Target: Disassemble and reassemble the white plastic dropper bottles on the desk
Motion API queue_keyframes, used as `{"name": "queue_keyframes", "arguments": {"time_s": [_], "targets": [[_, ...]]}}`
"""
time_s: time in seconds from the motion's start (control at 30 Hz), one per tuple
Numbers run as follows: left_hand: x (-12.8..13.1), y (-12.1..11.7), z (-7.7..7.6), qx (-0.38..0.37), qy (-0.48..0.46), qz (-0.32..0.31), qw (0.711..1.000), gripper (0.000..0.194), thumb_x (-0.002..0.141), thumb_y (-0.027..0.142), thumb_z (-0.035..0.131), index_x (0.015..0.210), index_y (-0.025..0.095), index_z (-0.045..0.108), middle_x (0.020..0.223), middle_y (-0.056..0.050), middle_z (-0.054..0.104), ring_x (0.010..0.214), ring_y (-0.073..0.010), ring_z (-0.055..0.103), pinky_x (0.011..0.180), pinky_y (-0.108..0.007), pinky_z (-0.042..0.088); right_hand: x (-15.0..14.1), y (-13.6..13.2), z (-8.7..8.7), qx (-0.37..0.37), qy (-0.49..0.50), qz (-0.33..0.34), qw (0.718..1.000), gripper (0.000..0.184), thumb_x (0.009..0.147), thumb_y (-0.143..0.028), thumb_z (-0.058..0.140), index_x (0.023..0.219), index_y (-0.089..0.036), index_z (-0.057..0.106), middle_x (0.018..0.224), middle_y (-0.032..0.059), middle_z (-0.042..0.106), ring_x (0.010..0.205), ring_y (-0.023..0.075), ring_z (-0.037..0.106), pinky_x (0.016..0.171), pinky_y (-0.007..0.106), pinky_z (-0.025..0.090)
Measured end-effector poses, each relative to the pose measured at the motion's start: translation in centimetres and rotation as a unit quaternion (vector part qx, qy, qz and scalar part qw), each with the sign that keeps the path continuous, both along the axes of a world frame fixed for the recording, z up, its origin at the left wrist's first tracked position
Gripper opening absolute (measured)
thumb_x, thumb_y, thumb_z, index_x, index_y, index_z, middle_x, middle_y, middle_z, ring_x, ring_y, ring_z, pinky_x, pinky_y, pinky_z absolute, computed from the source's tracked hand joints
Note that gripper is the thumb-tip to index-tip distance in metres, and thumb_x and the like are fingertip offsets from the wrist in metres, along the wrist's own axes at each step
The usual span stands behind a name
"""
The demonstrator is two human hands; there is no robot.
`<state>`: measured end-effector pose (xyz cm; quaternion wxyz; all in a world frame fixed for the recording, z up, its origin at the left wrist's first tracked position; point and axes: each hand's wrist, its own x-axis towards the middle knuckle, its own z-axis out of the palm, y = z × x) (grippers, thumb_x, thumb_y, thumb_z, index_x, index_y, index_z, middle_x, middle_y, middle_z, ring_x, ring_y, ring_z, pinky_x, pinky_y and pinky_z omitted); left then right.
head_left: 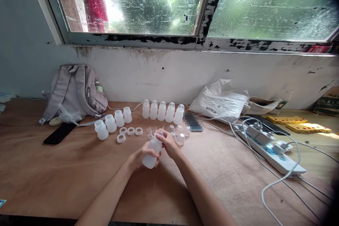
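Observation:
A frosted white baby bottle (pixel 150 161) is tilted in front of me, its top leaning away to the right. My left hand (pixel 141 154) wraps round its body. At the upper end, my right hand (pixel 170 143) closes its fingers on the bottle's top, which they partly hide. Beyond my hands lie small clear teats (pixel 149 136), partly covered by the bottle. White screw rings (pixel 130 131) rest to their left, and clear caps (pixel 180 139) stand just past my right hand. Open bottles (pixel 101 130) form a slanted row at left; several topped bottles (pixel 161 111) stand in line behind.
A grey backpack (pixel 76 90) leans on the wall at left, with a black phone (pixel 59 133) before it. At right are a silver mailing bag (pixel 219 100), a white power strip (pixel 272 152) with looping cables, and yellow strips (pixel 307 128). A pixelated item (pixel 194 123) lies right of the bottles.

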<state>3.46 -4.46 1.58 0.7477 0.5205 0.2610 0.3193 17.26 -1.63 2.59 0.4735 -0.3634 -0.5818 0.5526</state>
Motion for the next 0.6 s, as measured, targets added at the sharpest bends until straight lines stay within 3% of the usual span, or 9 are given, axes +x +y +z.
{"name": "queue_keyframes", "arguments": {"time_s": [0.1, 0.23, 0.43, 0.6], "targets": [[-0.7, 0.1, 0.2, -0.045, -0.081, -0.004, 0.996, 0.032, 0.06, 0.018, 0.05, 0.091, 0.016, 0.048, 0.064, 0.001, 0.049, 0.047, -0.0108, 0.051, 0.045, -0.023, 0.037, 0.6, 0.5, -0.3, -0.025, 0.064, 0.032, 0.997, 0.034, 0.065, -0.04, 0.064, 0.09, -0.023, 0.049, 0.064, -0.006, 0.045, 0.044, 0.0046, 0.034, 0.039, 0.017, 0.022], [-1.3, 0.4, 0.2, -0.062, -0.137, -0.007, 0.989, 0.033, 0.06, 0.02, 0.051, 0.093, 0.017, 0.048, 0.065, 0.001, 0.049, 0.048, -0.0104, 0.051, 0.046, -0.024, 0.039, 1.1, 1.5, -1.2, -0.005, 0.062, -0.061, 0.996, 0.028, 0.065, -0.035, 0.066, 0.085, -0.022, 0.051, 0.058, -0.0077, 0.041, 0.041, 0.0041, 0.035, 0.038, 0.017, 0.024], [-0.8, 0.4, 0.0, -0.043, -0.055, 0.01, 0.998, 0.032, 0.07, 0.027, 0.056, 0.099, 0.018, 0.046, 0.069, 0.0, 0.052, 0.05, -0.0116, 0.054, 0.045, -0.023, 0.041, 0.8, 1.5, -1.2, -0.044, 0.164, -0.027, 0.985, 0.021, 0.072, -0.039, 0.059, 0.077, -0.019, 0.055, 0.063, -0.0047, 0.043, 0.044, 0.005, 0.039, 0.04, 0.019, 0.028], [-0.3, 0.7, -0.5, -0.072, -0.033, 0.009, 0.997, 0.044, 0.077, 0.052, 0.043, 0.1, 0.015, 0.047, 0.066, -0.002, 0.054, 0.047, -0.0135, 0.055, 0.042, -0.025, 0.043, 1.1, 1.1, -0.7, -0.046, 0.162, -0.004, 0.986, 0.018, 0.069, -0.032, 0.064, 0.063, -0.017, 0.056, 0.058, -0.0041, 0.046, 0.048, 0.0061, 0.04, 0.045, 0.021, 0.032]]}}
